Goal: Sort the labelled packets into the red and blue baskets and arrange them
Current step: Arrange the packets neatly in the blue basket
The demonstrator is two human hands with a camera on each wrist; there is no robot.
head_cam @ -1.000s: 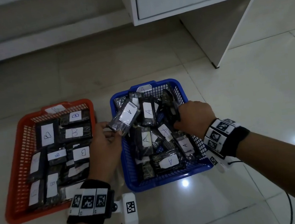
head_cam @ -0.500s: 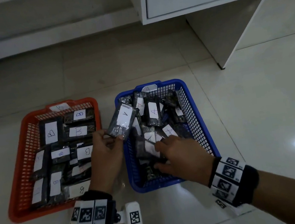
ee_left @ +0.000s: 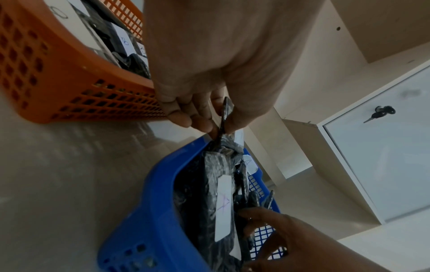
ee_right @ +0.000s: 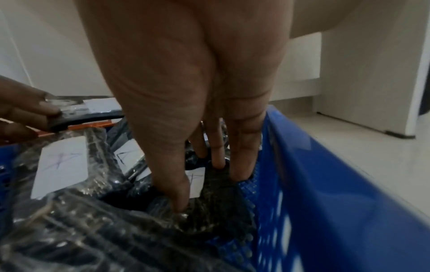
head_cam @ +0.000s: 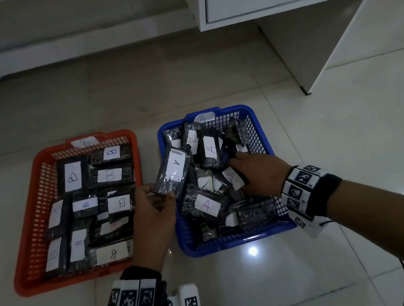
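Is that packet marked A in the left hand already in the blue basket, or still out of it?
Out. The left hand pinches the packet by its lower end, raised above the blue basket's left rim.

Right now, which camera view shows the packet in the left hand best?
The head view: the packet shows its whole face and its A label, pinched at the lower end by the left hand. The left wrist view shows only its thin edge between the fingers. The right wrist view catches one end at the frame's left.
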